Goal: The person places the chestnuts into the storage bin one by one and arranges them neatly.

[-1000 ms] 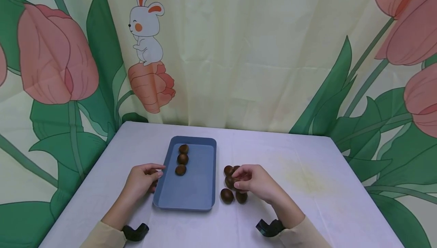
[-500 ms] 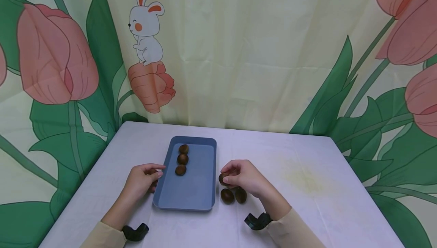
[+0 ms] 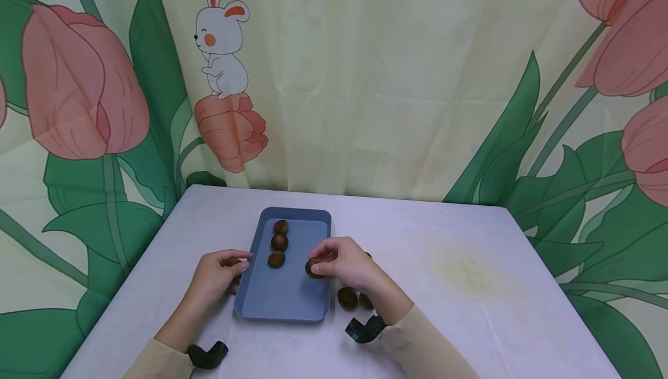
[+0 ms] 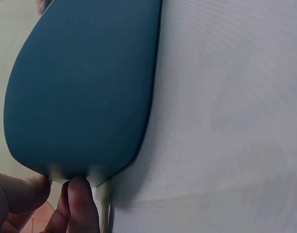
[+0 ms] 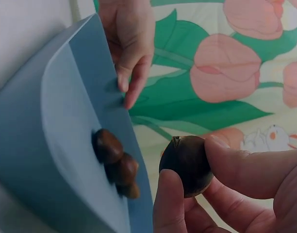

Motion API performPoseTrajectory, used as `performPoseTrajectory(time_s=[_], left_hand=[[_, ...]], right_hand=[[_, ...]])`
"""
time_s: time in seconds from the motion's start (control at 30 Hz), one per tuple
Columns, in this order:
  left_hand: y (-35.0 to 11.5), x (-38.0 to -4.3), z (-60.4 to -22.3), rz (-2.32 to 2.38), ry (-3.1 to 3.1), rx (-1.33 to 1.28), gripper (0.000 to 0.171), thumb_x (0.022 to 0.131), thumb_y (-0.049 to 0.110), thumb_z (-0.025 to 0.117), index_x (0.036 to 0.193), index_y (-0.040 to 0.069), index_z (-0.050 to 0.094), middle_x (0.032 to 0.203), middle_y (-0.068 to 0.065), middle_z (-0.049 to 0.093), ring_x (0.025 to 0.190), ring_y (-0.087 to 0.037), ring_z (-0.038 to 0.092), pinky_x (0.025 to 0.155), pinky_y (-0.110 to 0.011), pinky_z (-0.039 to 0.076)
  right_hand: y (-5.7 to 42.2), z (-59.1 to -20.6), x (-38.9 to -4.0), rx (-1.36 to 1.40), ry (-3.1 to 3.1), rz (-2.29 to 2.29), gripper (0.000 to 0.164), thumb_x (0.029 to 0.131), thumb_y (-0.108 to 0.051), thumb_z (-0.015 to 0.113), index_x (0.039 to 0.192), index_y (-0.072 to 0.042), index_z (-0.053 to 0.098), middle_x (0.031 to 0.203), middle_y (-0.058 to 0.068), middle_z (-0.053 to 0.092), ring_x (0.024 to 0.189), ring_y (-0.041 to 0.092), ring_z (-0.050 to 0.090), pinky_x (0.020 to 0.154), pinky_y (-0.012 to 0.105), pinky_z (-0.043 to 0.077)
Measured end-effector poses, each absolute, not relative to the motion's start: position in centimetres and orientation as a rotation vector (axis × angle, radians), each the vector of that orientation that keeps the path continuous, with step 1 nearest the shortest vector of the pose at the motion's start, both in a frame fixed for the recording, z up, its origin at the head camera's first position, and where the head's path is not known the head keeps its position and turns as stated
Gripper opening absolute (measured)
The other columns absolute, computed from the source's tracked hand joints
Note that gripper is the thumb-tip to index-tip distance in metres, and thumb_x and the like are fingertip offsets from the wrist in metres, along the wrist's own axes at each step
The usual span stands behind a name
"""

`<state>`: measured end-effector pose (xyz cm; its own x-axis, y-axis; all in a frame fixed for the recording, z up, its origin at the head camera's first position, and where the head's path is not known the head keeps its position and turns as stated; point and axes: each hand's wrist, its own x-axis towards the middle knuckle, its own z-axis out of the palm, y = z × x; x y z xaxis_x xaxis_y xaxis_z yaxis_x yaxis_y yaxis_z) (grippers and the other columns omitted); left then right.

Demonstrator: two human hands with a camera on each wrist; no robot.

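A dark brown chestnut (image 5: pixel 185 162) is pinched between the thumb and fingers of my right hand (image 3: pixel 347 263), over the right side of the blue tray (image 3: pixel 279 301). Three chestnuts (image 3: pixel 279 243) lie in a line inside the tray, toward its far left. My left hand (image 3: pixel 216 274) touches the tray's left edge with thumb and fingertips; the left wrist view has the fingers (image 4: pixel 83 206) right at the tray's side. More chestnuts (image 3: pixel 347 298) lie on the table to the right of the tray, partly hidden by my right hand and wrist.
A white cloth covers the table (image 3: pixel 443 298). Behind it hangs a curtain (image 3: pixel 365 89) printed with tulips, leaves and a rabbit. Black wrist cameras (image 3: pixel 207 355) sit at both sleeves.
My right hand has picked up a chestnut from the group right of the tray and moved left with it over the tray. The left hand stays at the tray's edge.
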<state>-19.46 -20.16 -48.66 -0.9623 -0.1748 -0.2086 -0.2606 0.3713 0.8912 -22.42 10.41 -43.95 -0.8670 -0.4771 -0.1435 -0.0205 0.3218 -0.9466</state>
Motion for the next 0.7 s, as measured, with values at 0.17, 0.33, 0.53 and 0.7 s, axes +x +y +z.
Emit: performPoseTrajectory(time_s=[0.17, 0.33, 0.53, 0.7], left_hand=[[-20.1, -19.4, -48.6, 1.670, 2.529, -0.410, 0.026, 0.102, 0.007, 0.072, 0.127, 0.005, 0.079, 0.106, -0.017, 0.074, 0.075, -0.021, 0.066, 0.060, -0.031, 0.060], [-20.1, -19.4, -48.6, 1.670, 2.526, -0.414, 0.025, 0.102, 0.006, 0.071, 0.126, 0.005, 0.079, 0.105, -0.017, 0.074, 0.074, -0.021, 0.066, 0.060, -0.030, 0.060], [-20.0, -19.4, -48.6, 1.664, 2.522, -0.423, 0.026, 0.102, 0.006, 0.070, 0.127, 0.005, 0.078, 0.107, -0.017, 0.074, 0.075, -0.021, 0.066, 0.061, -0.030, 0.061], [-20.0, -19.5, -48.5, 1.662, 2.528, -0.417, 0.026, 0.103, 0.006, 0.070, 0.127, 0.005, 0.078, 0.109, -0.018, 0.075, 0.077, -0.020, 0.067, 0.061, -0.031, 0.061]], right_hand=[[9.0, -44.0, -22.9, -0.448, 2.181, -1.556, 0.020, 0.093, -0.005, 0.082, 0.112, -0.001, 0.078, 0.099, 0.009, 0.077, 0.081, 0.013, 0.073, 0.076, 0.034, 0.067], [8.0, -44.3, -23.4, -0.468, 2.178, -1.554, 0.018, 0.093, -0.004, 0.081, 0.110, -0.001, 0.078, 0.096, 0.008, 0.077, 0.077, 0.012, 0.072, 0.072, 0.032, 0.066], [7.0, -44.7, -23.5, -0.478, 2.167, -1.542, 0.016, 0.093, -0.004, 0.081, 0.108, -0.001, 0.079, 0.095, 0.008, 0.077, 0.076, 0.013, 0.072, 0.073, 0.035, 0.067], [6.1, -44.8, -23.5, -0.470, 2.166, -1.511, 0.015, 0.093, -0.005, 0.082, 0.107, -0.002, 0.079, 0.095, 0.009, 0.078, 0.076, 0.014, 0.072, 0.074, 0.037, 0.067]])
